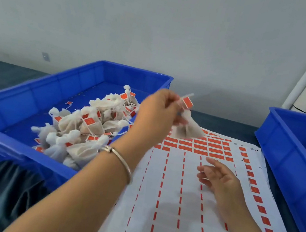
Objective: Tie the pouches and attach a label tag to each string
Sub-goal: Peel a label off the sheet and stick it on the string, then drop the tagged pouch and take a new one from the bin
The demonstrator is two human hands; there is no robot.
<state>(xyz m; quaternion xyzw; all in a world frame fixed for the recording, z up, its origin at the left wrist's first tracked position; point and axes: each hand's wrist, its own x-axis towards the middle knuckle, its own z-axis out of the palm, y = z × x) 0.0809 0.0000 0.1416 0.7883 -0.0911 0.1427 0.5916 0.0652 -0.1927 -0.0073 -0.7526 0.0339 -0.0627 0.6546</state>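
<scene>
- Two blue crates stand on the dark table: the left crate (23,95) holds the heap of finished pouches (79,127), the right crate (288,154) shows only a bit of white stuff at its edge
- One label sheet (172,197) lies between the crates, most rows already peeled, red labels left along its far end and right edge; too many to count
- The heap is blurred and tangled, so an exact count cannot be made; well over a dozen pouches, each with a red tag
- The left hand (158,114) pinches one tagged pouch (187,128) by its string, above the sheet's far end, just beside the left crate
- That pouch hangs limp and looks light and soft, so the string or gathered neck is the safest hold, I judge
- The right hand (218,176) hovers over the sheet, fingers loosely spread, holding nothing
- One red tag (187,102) sits on the held string; thin and probably easy to crease
</scene>
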